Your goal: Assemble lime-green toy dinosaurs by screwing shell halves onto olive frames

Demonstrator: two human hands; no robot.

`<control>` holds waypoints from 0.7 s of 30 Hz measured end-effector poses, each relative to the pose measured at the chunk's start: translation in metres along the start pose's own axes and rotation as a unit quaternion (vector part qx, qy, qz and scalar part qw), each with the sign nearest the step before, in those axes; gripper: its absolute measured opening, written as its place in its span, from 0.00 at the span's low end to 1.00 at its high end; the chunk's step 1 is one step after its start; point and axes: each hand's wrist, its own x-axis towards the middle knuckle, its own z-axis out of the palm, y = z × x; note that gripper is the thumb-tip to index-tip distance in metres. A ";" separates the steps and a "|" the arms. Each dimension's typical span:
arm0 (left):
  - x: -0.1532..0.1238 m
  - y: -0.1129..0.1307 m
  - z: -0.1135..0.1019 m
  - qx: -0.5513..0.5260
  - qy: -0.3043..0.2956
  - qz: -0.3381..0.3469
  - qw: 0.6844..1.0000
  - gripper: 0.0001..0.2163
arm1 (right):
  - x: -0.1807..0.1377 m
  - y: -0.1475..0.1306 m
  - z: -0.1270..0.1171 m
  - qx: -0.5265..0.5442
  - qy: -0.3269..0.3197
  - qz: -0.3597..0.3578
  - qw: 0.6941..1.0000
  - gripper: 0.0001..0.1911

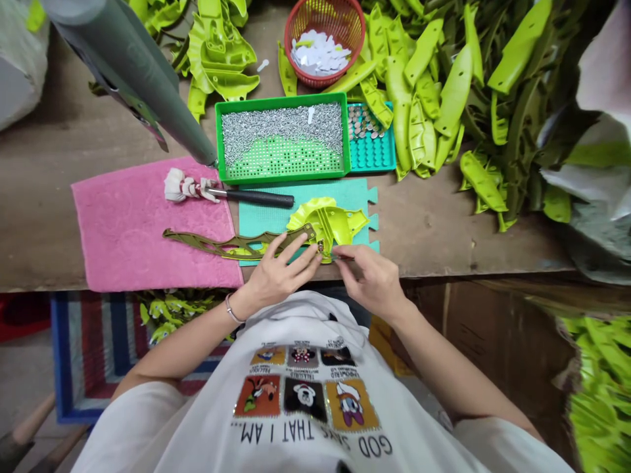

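My left hand (283, 272) lies with spread fingers on a long olive-green plastic piece (217, 244), pressing it down without gripping. That piece overlaps a lime-green plastic shell (340, 223) with a fan-shaped edge, on a turquoise foam mat (345, 190). A small metal part shows by the left fingertips, too small to name. My right hand (372, 279) is closed in a pinch at the lower edge of the shell; a thin thing shows at its fingertips, its kind unclear. Above both hands lies a black-handled tool (259, 197) with white wrapping at its left end.
A green tray (283, 176) of screws and a turquoise tray (377, 157) of small round metal pieces stand behind the mat. Beyond is a red basket (325, 80) with white pieces. A grey power tool (133, 66) leans at left above a pink towel (152, 223). Lime shells (453, 92) pile up right.
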 end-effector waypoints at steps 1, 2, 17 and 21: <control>-0.002 0.001 0.001 0.002 0.000 0.000 1.000 0.14 | -0.001 0.001 -0.002 0.001 -0.003 -0.003 1.000 0.13; -0.004 0.002 0.001 0.001 -0.002 0.000 1.000 0.14 | -0.001 0.002 -0.003 0.001 -0.003 -0.004 1.000 0.12; -0.003 0.003 0.002 -0.007 -0.011 -0.012 1.000 0.11 | 0.002 0.006 0.007 -0.009 0.071 -0.031 0.997 0.12; -0.006 0.003 0.004 -0.009 -0.006 -0.014 1.000 0.12 | 0.003 0.006 0.008 -0.002 0.064 -0.017 0.998 0.12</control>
